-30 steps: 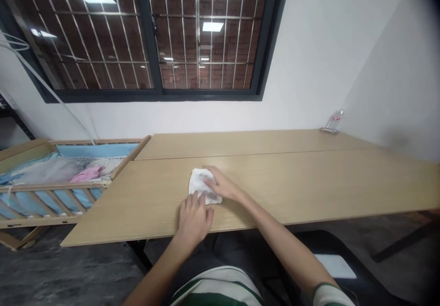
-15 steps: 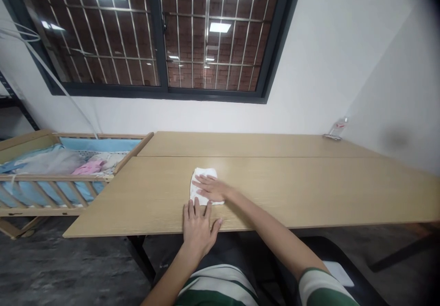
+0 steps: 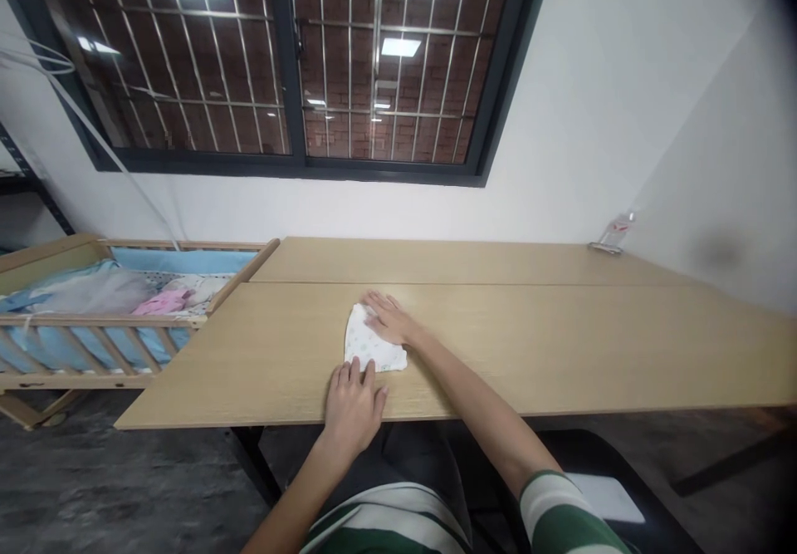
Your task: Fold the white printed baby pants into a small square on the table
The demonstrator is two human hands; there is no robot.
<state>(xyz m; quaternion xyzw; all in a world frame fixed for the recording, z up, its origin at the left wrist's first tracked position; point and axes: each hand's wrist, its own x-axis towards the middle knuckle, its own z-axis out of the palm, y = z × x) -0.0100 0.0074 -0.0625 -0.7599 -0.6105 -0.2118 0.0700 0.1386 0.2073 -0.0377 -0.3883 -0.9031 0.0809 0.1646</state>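
A small white cloth (image 3: 372,346) with a faint spotted pattern lies on the wooden table (image 3: 529,338), its upper right corner turned in under my fingers. My right hand (image 3: 389,320) rests on that corner, fingers stretched out flat toward the upper left. At the cloth's lower left edge lies my left hand (image 3: 354,400), fingertips touching the edge and thumb apart from the fingers. Neither hand is closed around the cloth.
A wooden crib (image 3: 124,321) with blue lining and bedding stands left of the table. A clear plastic bottle (image 3: 618,228) is at the far right corner by the wall. Behind the table is a barred window (image 3: 286,64). A dark chair (image 3: 598,454) is at lower right.
My right hand has moved up and slightly right to the cloth's upper right corner, uncovering its middle. My left hand has shifted slightly left and down.
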